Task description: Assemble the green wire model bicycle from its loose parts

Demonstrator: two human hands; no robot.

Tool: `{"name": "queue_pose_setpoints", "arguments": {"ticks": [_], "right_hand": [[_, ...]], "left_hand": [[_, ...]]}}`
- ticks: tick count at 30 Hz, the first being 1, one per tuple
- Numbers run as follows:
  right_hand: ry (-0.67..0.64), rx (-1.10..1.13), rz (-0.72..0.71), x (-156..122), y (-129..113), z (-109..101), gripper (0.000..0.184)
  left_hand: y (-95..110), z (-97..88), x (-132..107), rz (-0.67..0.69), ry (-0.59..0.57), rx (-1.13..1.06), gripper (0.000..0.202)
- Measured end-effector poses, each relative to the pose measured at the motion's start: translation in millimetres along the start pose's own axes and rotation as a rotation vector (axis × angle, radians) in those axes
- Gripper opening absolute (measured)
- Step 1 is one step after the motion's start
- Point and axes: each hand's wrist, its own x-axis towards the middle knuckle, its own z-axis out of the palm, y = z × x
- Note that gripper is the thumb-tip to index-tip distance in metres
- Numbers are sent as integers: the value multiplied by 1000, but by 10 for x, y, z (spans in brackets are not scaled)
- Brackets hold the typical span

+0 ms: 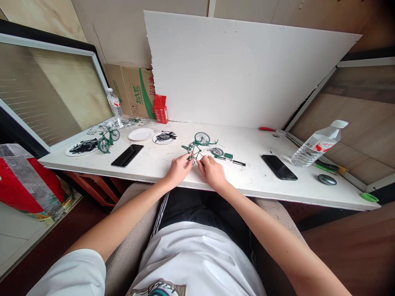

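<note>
A green miniature bicycle frame (196, 153) is at the table's front middle, between my two hands. My left hand (180, 167) pinches its left lower side. Close beside it, my right hand (213, 172) is closed at the frame's lower right; its fingers hide what is between them. Just beyond lies a spoked wheel (202, 138) with a green rim, near or touching the frame. To the right are a second small wheel (217, 151), a green rectangular part (228, 156) and a thin black-tipped piece (239, 163).
An assembled green miniature bicycle (107, 140) stands at left by a plate of black parts (80, 148). Another plate of parts (164, 137), a white plate (141, 134), a phone (127, 155), a second phone (279, 167), a bottle (317, 144) and a mouse-like oval object (327, 179) surround the work.
</note>
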Motion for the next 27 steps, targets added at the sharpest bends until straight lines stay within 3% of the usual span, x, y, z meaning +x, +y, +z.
{"name": "queue_pose_setpoints", "arguments": {"ticks": [8,15,19,27], "right_hand": [[-38,-75,36,-4,-5,-2,46],[-159,31,84,15,-100,-120,22],[-137,38,17,8,-70,-93,18],[-46,-40,-6,-3,-29,-31,29]], "left_hand": [[-33,-8,-25,42,-18,78,37],[9,12,-4,100,33,24,38],[25,10,3,90,45,13,39],[7,0,-4,112,37,69,36]]}}
